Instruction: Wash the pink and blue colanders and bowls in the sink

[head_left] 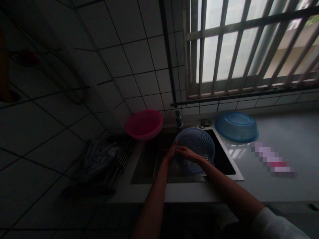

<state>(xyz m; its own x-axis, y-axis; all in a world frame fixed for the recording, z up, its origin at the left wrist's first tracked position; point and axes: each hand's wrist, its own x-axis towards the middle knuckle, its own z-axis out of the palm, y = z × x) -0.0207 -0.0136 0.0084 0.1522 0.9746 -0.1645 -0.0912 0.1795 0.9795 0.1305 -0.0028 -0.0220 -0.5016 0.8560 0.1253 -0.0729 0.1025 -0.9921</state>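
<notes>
You've got the colander (199,146) tilted on its side over the sink (238,172), filling most of the middle, so only the dark gap to its left and a narrow strip on its right stay open. The tap (178,120) stands just behind it. The pink bowl (144,124) blocks the back-left corner and the blue basin (236,126) the back right. The counter (294,139) on your right has wide room, apart from one blurred item. Cloth (99,157) crowds the left, which is too dark to judge
</notes>
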